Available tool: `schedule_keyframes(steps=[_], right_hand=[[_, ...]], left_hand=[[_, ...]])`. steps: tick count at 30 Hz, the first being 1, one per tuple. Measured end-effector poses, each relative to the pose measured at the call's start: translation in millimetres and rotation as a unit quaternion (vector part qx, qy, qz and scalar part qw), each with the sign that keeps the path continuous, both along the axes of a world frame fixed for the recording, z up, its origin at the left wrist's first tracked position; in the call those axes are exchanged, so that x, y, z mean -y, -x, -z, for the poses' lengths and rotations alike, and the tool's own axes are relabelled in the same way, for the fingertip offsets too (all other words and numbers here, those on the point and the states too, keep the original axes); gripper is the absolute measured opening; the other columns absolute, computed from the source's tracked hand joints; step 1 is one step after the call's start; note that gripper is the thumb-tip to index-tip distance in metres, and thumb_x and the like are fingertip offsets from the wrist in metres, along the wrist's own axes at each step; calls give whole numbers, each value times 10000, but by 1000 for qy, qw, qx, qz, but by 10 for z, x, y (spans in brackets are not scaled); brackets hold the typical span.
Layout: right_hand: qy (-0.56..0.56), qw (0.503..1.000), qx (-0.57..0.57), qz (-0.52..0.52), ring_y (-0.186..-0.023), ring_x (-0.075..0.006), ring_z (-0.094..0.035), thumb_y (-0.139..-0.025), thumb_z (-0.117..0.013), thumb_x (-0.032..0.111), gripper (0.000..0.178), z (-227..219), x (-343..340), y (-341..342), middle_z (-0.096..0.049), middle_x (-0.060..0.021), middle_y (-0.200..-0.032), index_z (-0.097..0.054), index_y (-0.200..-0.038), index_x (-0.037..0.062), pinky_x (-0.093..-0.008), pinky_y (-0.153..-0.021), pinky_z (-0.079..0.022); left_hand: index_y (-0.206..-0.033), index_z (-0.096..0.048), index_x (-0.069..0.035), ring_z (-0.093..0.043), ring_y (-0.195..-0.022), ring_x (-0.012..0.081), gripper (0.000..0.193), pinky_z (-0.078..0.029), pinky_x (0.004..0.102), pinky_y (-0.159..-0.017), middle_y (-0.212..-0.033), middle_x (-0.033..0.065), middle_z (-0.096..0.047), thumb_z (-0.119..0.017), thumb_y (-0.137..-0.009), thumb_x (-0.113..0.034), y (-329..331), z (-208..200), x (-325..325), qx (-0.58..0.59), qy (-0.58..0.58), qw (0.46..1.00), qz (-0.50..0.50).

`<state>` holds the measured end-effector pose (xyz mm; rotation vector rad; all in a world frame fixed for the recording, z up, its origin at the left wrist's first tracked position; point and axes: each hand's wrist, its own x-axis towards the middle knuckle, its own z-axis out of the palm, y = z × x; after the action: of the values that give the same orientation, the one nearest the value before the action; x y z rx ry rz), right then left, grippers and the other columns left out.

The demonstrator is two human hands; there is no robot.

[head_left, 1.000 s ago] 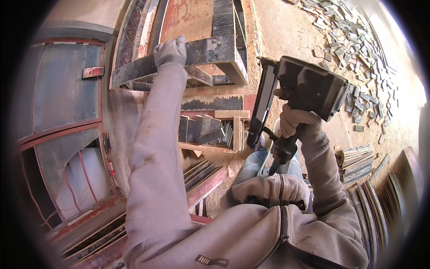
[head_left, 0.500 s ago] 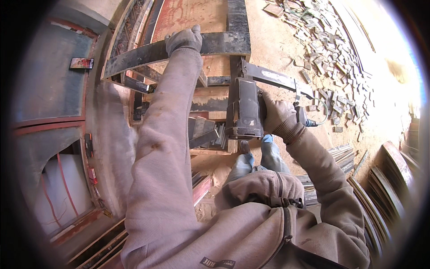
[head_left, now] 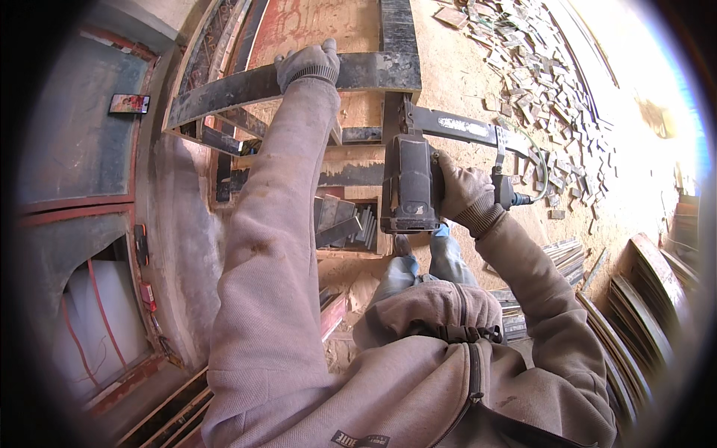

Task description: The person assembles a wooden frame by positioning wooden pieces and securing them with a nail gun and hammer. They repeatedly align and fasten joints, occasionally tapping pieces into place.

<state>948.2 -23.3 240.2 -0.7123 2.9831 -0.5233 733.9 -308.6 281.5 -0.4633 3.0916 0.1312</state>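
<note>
My gloved left hand [head_left: 308, 66] is closed around the upper edge of a dark board [head_left: 231, 91], part of a wooden frame. My gloved right hand [head_left: 464, 187] grips the handle of a black nail gun [head_left: 411, 183]. The gun's nose end rests at or just over the corner where the board meets a dark upright strip [head_left: 397, 30]; whether they touch I cannot tell. From the gun a long straight magazine [head_left: 457, 125] reaches out to the right. A thin air hose [head_left: 526, 198] joins its handle end with a blue fitting.
Small wood offcuts [head_left: 538, 89] litter the sandy floor at the right. Bundled strips [head_left: 631, 313] lean at the lower right. Short pieces [head_left: 345, 224] sit in a box below the frame. A phone [head_left: 129, 104] is propped on the metal door [head_left: 75, 142] at the left.
The nail gun has shifted slightly right and tilted, so its magazine shows longer. My left hand keeps its hold on the board.
</note>
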Motion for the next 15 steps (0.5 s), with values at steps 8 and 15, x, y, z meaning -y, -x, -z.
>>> schedule_keyframes(steps=[8, 15], right_hand=[[-50, 997, 52, -15, -710, -434, -699, -824, -704, 287, 687, 48, -6, -69, -690, -237, -769, -415, -1365, -23, -546, -642, -537], [-129, 985, 114, -17, -779, -425, -718, -812, -717, 304, 847, 60, 111, 106, -713, -252, -858, -341, -1506, -5, -529, -708, -560]], left_hand=[[-1251, -735, -135, -541, -1370, 260, 662, -259, 443, -1226, -1343, 108, -675, -257, -1063, -553, 12, -38, -14, 19, 14, 1000, 3], [-1253, -735, -141, -548, -1364, 258, 672, -246, 433, -1230, -1346, 124, -672, -260, -1052, -571, 82, 185, 75, -33, -6, 999, 10]])
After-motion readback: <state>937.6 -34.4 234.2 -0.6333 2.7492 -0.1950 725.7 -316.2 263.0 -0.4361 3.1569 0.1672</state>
